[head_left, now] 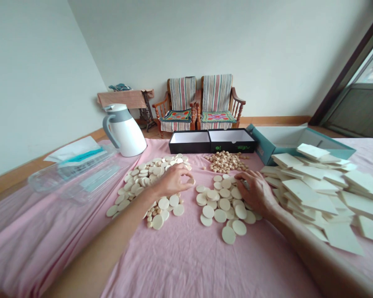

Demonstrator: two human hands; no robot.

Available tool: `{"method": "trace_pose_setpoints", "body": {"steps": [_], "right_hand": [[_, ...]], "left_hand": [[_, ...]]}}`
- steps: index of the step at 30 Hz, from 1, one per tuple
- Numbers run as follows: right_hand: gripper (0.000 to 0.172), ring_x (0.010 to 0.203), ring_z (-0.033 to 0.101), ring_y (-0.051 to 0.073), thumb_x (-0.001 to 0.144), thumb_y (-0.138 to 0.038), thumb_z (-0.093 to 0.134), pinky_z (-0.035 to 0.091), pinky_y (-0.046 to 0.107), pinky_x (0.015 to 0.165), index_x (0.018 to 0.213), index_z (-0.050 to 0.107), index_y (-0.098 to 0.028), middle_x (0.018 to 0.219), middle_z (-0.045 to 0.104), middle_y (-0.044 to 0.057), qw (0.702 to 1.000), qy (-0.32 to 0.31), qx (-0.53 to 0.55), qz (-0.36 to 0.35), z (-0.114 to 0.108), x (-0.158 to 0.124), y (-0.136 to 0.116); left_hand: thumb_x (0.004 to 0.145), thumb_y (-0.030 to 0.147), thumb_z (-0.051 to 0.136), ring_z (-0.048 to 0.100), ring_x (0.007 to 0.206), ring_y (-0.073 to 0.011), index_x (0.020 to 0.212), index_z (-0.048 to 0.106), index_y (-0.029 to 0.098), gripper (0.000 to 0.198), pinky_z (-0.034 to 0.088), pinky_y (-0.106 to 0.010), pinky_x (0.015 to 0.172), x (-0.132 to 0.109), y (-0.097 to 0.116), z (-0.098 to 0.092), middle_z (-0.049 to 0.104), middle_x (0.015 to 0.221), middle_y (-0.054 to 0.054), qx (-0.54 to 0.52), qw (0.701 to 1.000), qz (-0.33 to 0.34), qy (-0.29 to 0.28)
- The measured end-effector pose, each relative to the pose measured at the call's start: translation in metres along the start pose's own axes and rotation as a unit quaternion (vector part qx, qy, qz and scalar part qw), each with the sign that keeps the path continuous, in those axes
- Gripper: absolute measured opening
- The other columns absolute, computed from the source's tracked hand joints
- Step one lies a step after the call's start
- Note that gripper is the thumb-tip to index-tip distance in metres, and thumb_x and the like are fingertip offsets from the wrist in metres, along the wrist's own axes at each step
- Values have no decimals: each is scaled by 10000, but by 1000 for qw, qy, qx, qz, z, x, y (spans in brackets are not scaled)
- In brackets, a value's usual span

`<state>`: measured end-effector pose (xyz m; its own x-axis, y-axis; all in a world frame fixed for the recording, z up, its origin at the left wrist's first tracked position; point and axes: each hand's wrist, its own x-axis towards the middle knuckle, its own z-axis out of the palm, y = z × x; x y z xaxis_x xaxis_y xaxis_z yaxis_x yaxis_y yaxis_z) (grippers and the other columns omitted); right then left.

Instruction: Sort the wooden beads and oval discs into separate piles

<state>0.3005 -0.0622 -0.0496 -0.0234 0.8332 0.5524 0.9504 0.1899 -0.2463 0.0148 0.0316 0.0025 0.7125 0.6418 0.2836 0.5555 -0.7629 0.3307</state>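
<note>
If its grip is slackening, the left hand (175,178) could be dropping its pale disc (190,181) between the left pile (144,176) and right pile (224,204); its thumb and fingers are pinching that disc, barely parted. Farther right, the right hand (256,190) is holding its fingers half-curled over the right pile's edge; whether they are gripping anything is not showing clearly.

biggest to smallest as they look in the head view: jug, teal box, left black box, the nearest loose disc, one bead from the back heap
1. Teal box
2. Jug
3. Left black box
4. Disc
5. Bead

The disc gains from nearness, but the bead looks clearly smaller.
</note>
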Motion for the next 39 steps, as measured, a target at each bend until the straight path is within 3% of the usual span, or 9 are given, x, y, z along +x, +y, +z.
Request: {"method": "trace_pose_setpoints", "body": {"steps": [3, 7, 11, 15, 29, 33, 39], "right_hand": [[168, 773, 528, 202, 829, -231, 474, 381, 322, 741, 857, 635, -193, 855, 642, 63, 1000, 4, 0, -3, -1, 0, -1], [179, 781, 530, 205, 845, -234, 458, 377, 329, 747, 855, 631, -191, 856, 640, 64, 1000, -2, -5, -4, -1, 0, -2], [182, 786, 523, 210, 848, -244, 458, 379, 330, 745, 862, 632, -192, 857, 635, 66, 1000, -7, -6, 3, 0, 0, -1], [185, 811, 523, 217, 849, -250, 459, 380, 332, 747, 883, 631, -192, 862, 630, 71, 1000, -10, -5, 7, 1, 0, 0], [182, 819, 516, 213, 840, -238, 469, 372, 319, 746, 874, 639, -183, 864, 634, 68, 1000, -18, -10, 18, 0, -1, -2], [177, 823, 512, 211, 838, -237, 476, 371, 320, 764, 880, 640, -184, 880, 633, 66, 1000, -21, -7, 21, -1, 0, -2], [178, 823, 508, 208, 839, -230, 472, 377, 314, 770, 870, 640, -181, 873, 627, 66, 999, -21, -3, 27, -2, 0, -4]], "left_hand": [[814, 269, 584, 575, 759, -135, 902, 687, 164, 171, 464, -253, 703, 0, 4, -12, 630, 889, -49, -86, 996, 19, 1], [796, 163, 579, 592, 786, -152, 829, 703, 174, 129, 455, -268, 751, -4, -7, -19, 656, 810, -36, -21, 1000, 13, -5], [757, 114, 587, 600, 880, -181, 876, 718, 188, 192, 451, -285, 817, -8, -16, -12, 671, 899, -55, 61, 997, 22, -45], [746, 88, 560, 606, 858, -175, 821, 724, 198, 211, 453, -274, 805, -6, -16, -2, 682, 853, -47, 94, 993, 26, -62], [696, 4, 506, 594, 855, -170, 748, 657, 165, 227, 455, -261, 794, -4, -12, 7, 657, 829, -43, 82, 996, 3, -44], [697, 14, 518, 588, 857, -172, 823, 649, 161, 234, 453, -268, 786, -4, -14, 9, 654, 882, -51, 78, 997, -6, -24], [677, 26, 536, 589, 759, -165, 695, 643, 171, 181, 454, -261, 733, -3, -18, 11, 643, 733, -19, 71, 997, -8, -8]]}}
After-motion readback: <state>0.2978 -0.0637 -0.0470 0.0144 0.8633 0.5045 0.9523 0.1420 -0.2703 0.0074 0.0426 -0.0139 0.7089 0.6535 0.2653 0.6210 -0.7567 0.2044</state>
